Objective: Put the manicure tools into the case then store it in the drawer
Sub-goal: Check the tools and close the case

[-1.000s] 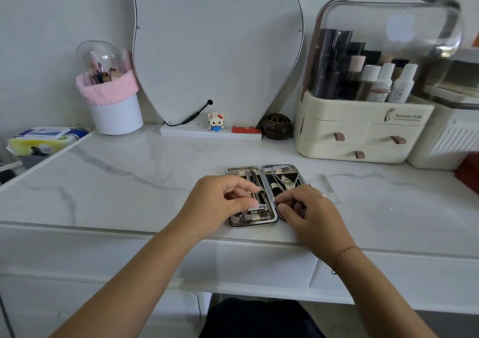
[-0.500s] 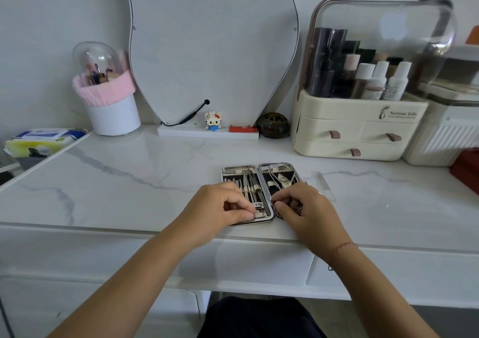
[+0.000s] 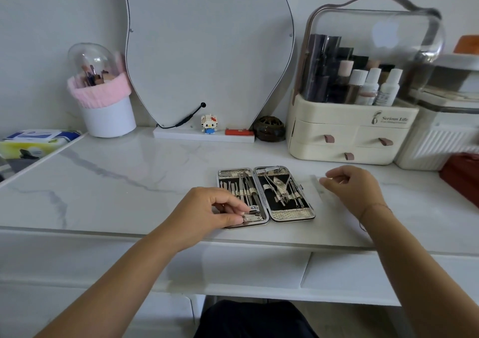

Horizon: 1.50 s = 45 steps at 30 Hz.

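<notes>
In the head view, the manicure case (image 3: pixel 265 195) lies open and flat on the white marble table (image 3: pixel 129 179), near its front edge, with both halves showing metal tools strapped against black lining. The left hand (image 3: pixel 204 213) rests over the near left corner of the case, its fingers (image 3: pixel 234 218) pinched narrow around a small nail clipper (image 3: pixel 252 214) that sits at the near end of the left half. The right hand (image 3: pixel 355 187) is just right of the case, its fingers (image 3: pixel 334 181) curled narrow at a thin pale nail file (image 3: pixel 317 182) lying on the table beside the case's right edge; whether they actually grip it cannot be told. At the far right stands a cream cosmetics organizer (image 3: pixel 350 135) with small drawers and a clear domed lid. A curved mirror (image 3: pixel 207 47) leans against the far wall, and to its left is a white brush holder (image 3: pixel 108 120) with a pink band.
</notes>
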{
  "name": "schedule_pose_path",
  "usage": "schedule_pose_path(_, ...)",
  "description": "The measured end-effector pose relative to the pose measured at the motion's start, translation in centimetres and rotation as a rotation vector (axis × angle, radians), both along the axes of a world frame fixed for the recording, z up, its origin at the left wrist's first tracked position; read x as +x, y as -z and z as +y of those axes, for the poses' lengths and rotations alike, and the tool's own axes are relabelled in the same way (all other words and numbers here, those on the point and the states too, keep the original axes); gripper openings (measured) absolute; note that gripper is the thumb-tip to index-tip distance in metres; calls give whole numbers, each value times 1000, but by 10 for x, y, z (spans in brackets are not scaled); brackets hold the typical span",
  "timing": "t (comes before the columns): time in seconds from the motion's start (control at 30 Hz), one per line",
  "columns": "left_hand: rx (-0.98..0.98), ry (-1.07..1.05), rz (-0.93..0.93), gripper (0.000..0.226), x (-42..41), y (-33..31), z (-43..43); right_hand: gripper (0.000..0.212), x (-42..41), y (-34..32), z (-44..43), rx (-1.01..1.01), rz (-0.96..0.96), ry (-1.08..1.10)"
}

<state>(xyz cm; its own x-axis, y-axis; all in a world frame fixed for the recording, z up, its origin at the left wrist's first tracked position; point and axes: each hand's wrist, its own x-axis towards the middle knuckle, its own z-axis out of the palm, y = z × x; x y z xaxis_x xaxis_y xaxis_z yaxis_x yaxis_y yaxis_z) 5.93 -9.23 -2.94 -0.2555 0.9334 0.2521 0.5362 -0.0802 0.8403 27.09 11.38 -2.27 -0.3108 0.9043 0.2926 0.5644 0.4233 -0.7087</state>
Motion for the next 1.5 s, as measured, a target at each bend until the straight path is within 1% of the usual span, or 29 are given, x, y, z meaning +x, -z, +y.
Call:
schedule_pose_path(0.03, 1, -5, -3, 26, 0, 1, 0, 28, 0, 2, 9, -43, -71, 16)
schedule_pose_path(0.1, 4, -18, -8, 25, -1, 2, 0, 37, -5, 3, 19, -88, -186, 26)
schedule_pose_path(0.17, 6, -23, -17, 25, -1, 3, 0, 37, -11, 2, 22, -82, -252, 36)
schedule_pose_path(0.23, 12, -25, -20, 28, -1, 3, 0, 31, -17, -2, 21, -58, -293, 22)
schedule_pose_path(0.3, 17, -28, -16, 27, -1, 3, 0, 28, -21, -9, 18, -100, -345, -1)
schedule_pose_path(0.4, 19, -36, -13, 26, -1, 3, 0, 31, -29, -19, 16, -164, -476, 22)
schedule_pose_path(0.47, 17, -45, -21, 25, -1, 4, 0, 38, -33, -26, 14, -188, -548, 15)
schedule_pose_path(0.57, 16, -52, -39, 24, -1, 4, 0, 41, -35, -31, 12, -225, -580, -3)
schedule_pose_path(0.63, 21, -50, -42, 24, -2, 5, 0, 35, -35, -32, 12, -256, -538, -15)
schedule_pose_path(0.7, 19, -55, -35, 24, -3, 5, -1, 21, -33, -29, 15, -257, -506, -38)
schedule_pose_path(0.77, 8, -64, -31, 24, -4, 5, -1, 32, -30, -24, 20, -225, -461, -88)
schedule_pose_path(0.87, -18, -83, -23, 23, -6, 4, -1, 22, -24, -15, 22, -237, -218, -145)
schedule_pose_path(0.97, -40, -81, -12, 23, -8, 2, -1, 31, -25, -8, 20, -341, 113, -238)
schedule_pose_path(1.03, -51, -83, -3, 25, -9, 2, 1, 37, -31, -10, 17, -347, 222, -309)
schedule_pose_path(1.1, -42, -78, -30, 22, -10, 1, 5, 37, -39, -15, 13, -364, 291, -374)
schedule_pose_path(1.17, -8, -102, -59, 18, -12, -1, 14, 34, -48, -19, 12, -371, 313, -419)
schedule_pose_path(1.24, 22, -191, 24, 17, -19, -2, 29, 31, -59, -23, 10, -351, 277, -465)
schedule_pose_path(1.27, 22, -239, 84, 21, -25, -2, 38, 30, -66, -24, 9, -339, 252, -489)
schedule_pose_path(1.34, -42, -313, 174, 36, -41, 0, 55, 30, -80, -24, 8, -284, 191, -519)
schedule_pose_path(1.4, -165, -365, 245, 47, -53, 4, 68, 30, -91, -22, 10, -210, 144, -525)
schedule_pose_path(1.47, -238, -409, 317, 46, -58, 9, 75, 31, -98, -21, 13, -186, 124, -525)
schedule_pose_path(1.5, -238, -422, 346, 41, -58, 11, 76, 31, -99, -19, 16, -196, 120, -535)
